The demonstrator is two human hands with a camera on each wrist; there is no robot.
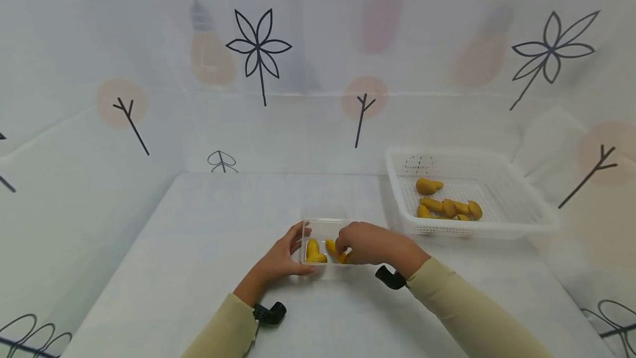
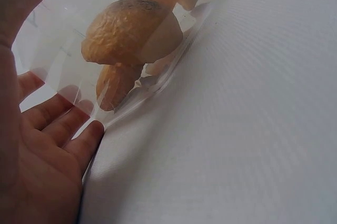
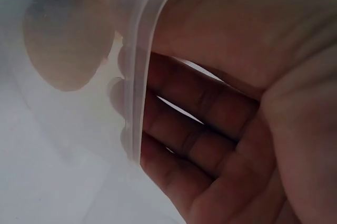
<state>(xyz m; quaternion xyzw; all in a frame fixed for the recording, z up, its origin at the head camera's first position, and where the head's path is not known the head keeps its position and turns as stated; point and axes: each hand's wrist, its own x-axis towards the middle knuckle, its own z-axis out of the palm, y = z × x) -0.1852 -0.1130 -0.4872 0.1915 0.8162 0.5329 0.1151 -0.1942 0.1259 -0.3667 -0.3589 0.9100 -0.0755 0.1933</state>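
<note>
A small clear plastic box (image 1: 322, 231) stands on the white table, with yellow-brown mushrooms inside. My left hand (image 1: 279, 258) grips its left side, thumb at the near edge and fingers farther back. One mushroom (image 1: 313, 252) lies at the box's left, close to that hand; the left wrist view shows its wrinkled cap (image 2: 126, 31) through the wall. Over the right side, my right hand (image 1: 376, 243) reaches in and pinches another mushroom (image 1: 332, 248). Through the cloudy wall in the right wrist view, a mushroom cap (image 3: 68, 39) appears beyond the fingers; the fingertips are partly hidden.
Behind and to the right, a white perforated basket (image 1: 517, 198) holds several more mushrooms (image 1: 472, 210), gathered toward its left. A patterned white sheet (image 1: 308, 126) surrounds the table (image 1: 223, 209) at the back and sides. Each wrist wears a black camera band (image 1: 270, 314).
</note>
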